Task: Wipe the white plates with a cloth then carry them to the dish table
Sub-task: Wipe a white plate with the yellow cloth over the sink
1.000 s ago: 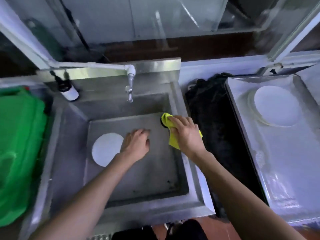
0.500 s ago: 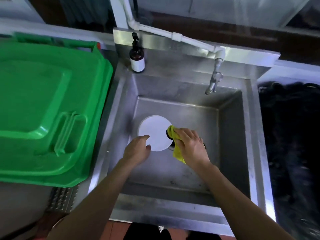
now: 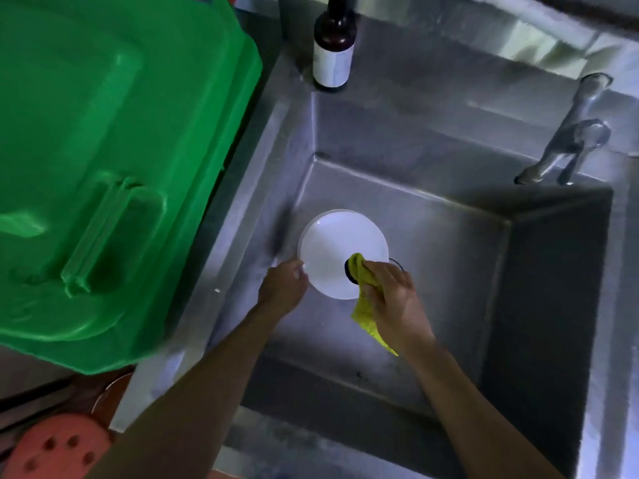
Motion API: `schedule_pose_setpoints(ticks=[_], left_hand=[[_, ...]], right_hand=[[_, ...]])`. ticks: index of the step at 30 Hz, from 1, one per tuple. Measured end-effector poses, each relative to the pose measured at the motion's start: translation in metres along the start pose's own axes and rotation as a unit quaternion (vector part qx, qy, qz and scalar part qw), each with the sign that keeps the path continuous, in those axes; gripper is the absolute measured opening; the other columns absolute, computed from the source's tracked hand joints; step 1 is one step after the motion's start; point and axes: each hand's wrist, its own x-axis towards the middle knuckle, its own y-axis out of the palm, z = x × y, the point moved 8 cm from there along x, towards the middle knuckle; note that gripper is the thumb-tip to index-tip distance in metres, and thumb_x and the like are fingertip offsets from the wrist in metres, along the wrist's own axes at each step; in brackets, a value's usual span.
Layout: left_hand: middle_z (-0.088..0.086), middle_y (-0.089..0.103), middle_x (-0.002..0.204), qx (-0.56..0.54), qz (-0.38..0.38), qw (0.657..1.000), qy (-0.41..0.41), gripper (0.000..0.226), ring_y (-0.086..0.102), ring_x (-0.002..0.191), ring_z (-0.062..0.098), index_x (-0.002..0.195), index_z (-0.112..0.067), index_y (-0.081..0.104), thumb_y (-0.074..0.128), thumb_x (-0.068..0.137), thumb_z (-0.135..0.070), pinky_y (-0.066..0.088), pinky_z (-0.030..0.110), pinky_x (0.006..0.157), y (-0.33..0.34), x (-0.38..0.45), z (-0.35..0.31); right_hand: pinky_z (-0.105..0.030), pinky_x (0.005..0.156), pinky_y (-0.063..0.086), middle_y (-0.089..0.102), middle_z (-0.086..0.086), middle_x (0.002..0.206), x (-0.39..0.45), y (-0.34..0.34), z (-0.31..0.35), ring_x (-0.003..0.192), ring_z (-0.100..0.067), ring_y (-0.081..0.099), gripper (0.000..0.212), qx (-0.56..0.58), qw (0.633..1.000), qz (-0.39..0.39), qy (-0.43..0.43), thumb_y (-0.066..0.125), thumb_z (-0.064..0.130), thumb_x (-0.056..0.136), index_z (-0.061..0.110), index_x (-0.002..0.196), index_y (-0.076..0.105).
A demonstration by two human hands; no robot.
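Down in the head view, a round white plate [image 3: 340, 250] is sitting in the stainless steel sink basin [image 3: 449, 271], toward its nine o'clock wall. The left hand [image 3: 283, 288] is pinching the plate's rim at about seven o'clock, fingers curled on the edge. The right hand [image 3: 390, 299] is clenching a crumpled yellow cloth [image 3: 363, 292], pressing it against the plate at four o'clock. A brown glass bottle with a white label [image 3: 333, 46] is standing at twelve o'clock, a green plastic bin lid [image 3: 103, 150] at nine o'clock.
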Motion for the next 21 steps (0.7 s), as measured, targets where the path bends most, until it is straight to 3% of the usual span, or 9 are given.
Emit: schedule_pose_setpoints(ticks=[5, 8, 11, 16, 21], left_hand=[[0.014, 0.075, 0.107, -0.067, -0.039, 0.996, -0.046, 0.019, 0.068, 0.103, 0.030, 0.107, -0.005, 0.074, 0.068, 0.094, -0.018, 0.048, 0.028, 0.081, 0.017, 0.025, 0.024], [0.017, 0.076, 0.095, -0.120, -0.065, 0.988, -0.077, 0.024, 0.071, 0.092, 0.034, 0.102, -0.002, 0.075, 0.076, 0.089, -0.022, 0.058, 0.043, 0.083, 0.025, 0.033, 0.030], [0.014, 0.074, 0.086, -0.157, -0.089, 0.977, -0.118, 0.028, 0.071, 0.084, 0.037, 0.098, -0.006, 0.072, 0.080, 0.085, -0.030, 0.061, 0.053, 0.076, 0.034, 0.036, 0.035], [0.010, 0.073, 0.091, -0.165, -0.138, 0.967, -0.136, 0.043, 0.071, 0.082, 0.034, 0.102, -0.010, 0.067, 0.087, 0.075, -0.036, 0.061, 0.053, 0.070, 0.041, 0.034, 0.033], [0.007, 0.073, 0.090, -0.186, -0.154, 0.960, -0.141, 0.030, 0.073, 0.070, 0.029, 0.093, -0.015, 0.062, 0.086, 0.077, -0.022, 0.062, 0.048, 0.059, 0.046, 0.036, 0.038]], right_hand=[[-0.051, 0.089, 0.049, 0.068, -0.007, 0.117, 0.019, 0.017, -0.016, 0.107, -0.040, 0.055, 0.031, 0.001, 1.000, 0.001, -0.027, 0.060, 0.004, 0.093, 0.013, 0.122, 0.065], [-0.047, 0.086, 0.049, 0.068, -0.006, 0.108, 0.032, 0.023, -0.024, 0.098, -0.039, 0.055, 0.024, -0.006, 0.999, 0.020, -0.034, 0.058, 0.004, 0.093, 0.012, 0.114, 0.066], [-0.049, 0.094, 0.046, 0.067, -0.008, 0.122, 0.041, 0.023, -0.031, 0.108, -0.040, 0.055, 0.032, -0.018, 0.999, 0.024, -0.026, 0.057, 0.008, 0.095, 0.010, 0.127, 0.064], [-0.049, 0.099, 0.043, 0.062, -0.002, 0.134, 0.053, 0.024, -0.043, 0.116, -0.036, 0.051, 0.037, -0.035, 0.999, 0.041, 0.000, 0.055, 0.016, 0.099, 0.018, 0.135, 0.059], [-0.048, 0.098, 0.043, 0.060, -0.001, 0.135, 0.059, 0.021, -0.050, 0.115, -0.034, 0.051, 0.037, -0.042, 0.998, 0.048, 0.005, 0.054, 0.017, 0.099, 0.020, 0.137, 0.057]])
